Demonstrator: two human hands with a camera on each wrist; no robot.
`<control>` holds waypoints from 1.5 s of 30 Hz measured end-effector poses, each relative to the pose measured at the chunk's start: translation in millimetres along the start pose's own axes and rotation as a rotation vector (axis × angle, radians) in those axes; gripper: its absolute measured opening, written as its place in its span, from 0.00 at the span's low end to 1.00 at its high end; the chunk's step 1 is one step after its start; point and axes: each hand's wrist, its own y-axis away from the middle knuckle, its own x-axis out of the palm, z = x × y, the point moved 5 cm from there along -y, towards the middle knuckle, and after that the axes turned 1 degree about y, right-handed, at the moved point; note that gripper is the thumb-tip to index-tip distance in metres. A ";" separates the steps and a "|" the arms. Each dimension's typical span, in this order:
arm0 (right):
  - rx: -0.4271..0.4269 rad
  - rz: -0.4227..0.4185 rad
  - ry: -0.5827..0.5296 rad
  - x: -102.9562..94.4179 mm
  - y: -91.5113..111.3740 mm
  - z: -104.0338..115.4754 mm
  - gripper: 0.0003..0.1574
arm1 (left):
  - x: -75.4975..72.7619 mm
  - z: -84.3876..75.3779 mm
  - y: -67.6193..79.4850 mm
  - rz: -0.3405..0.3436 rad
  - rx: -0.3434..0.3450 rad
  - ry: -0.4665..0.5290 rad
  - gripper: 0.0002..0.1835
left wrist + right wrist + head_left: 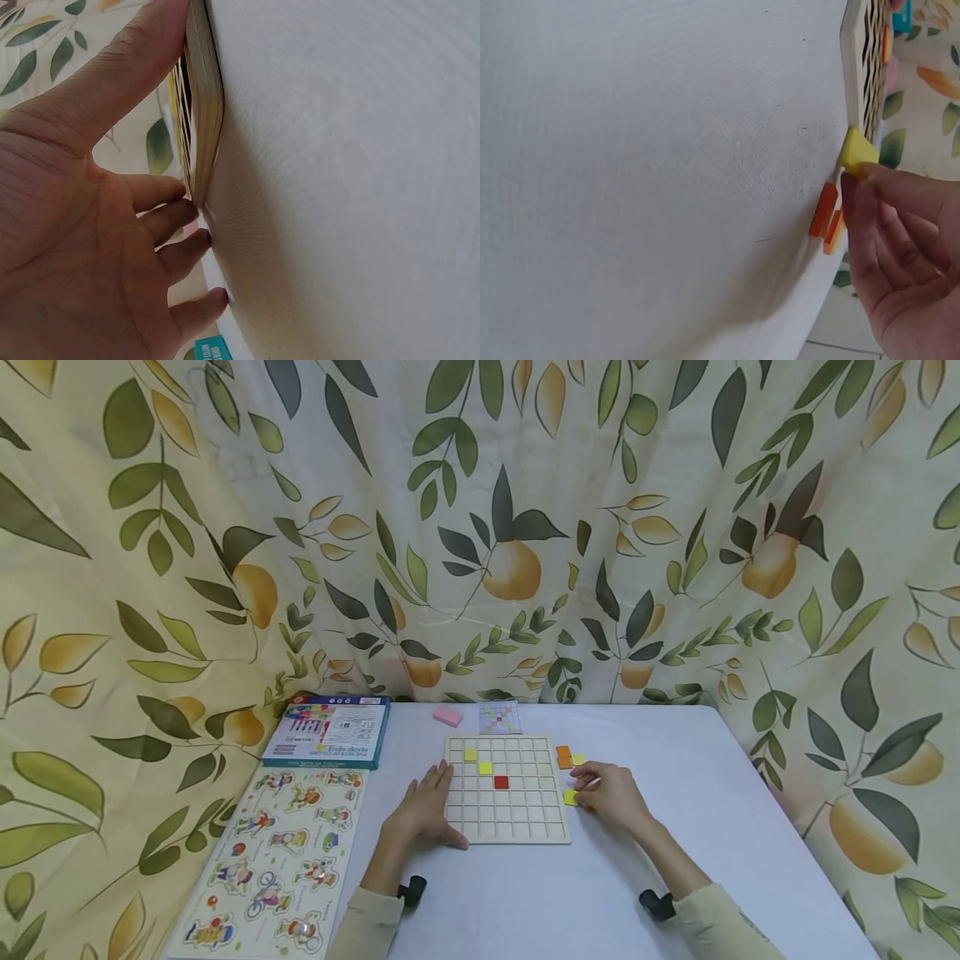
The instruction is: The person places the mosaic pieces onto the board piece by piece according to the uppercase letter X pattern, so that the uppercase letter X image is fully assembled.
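A wooden grid board (506, 831) lies on the table, with two yellow tiles (470, 755) and a red tile (502, 782) sitting in its squares along a diagonal. My left hand (426, 810) rests against the board's left side, fingers extended and thumb by the near left corner; the left wrist view shows the thumb along the board's edge (206, 97). To the right of the board, my right hand (613, 795) pinches a yellow square tile (859, 152) between thumb and finger. Orange tiles (564, 757) and another yellow tile (578, 760) lie beyond that hand.
Behind the board are a small card with a coloured grid pattern (499, 717) and a pink block (447, 716). On the left lie a teal-edged box (327, 732) and a white sheet with cartoon figures (273, 860). A leaf-patterned curtain (480, 635) hangs behind the table.
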 end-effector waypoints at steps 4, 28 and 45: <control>0.001 0.001 -0.016 -3.5 -0.3 -1.9 0.20 | 1.6 -0.9 -0.8 -0.001 0.000 -0.004 0.75; -0.049 -0.009 -0.120 17.2 -9.9 29.9 0.18 | 1.4 0.3 0.7 -0.002 -0.007 -0.010 0.76; -0.064 0.068 -0.198 51.1 -20.7 48.1 0.16 | 1.2 0.6 -1.3 0.002 -0.007 -0.022 0.76</control>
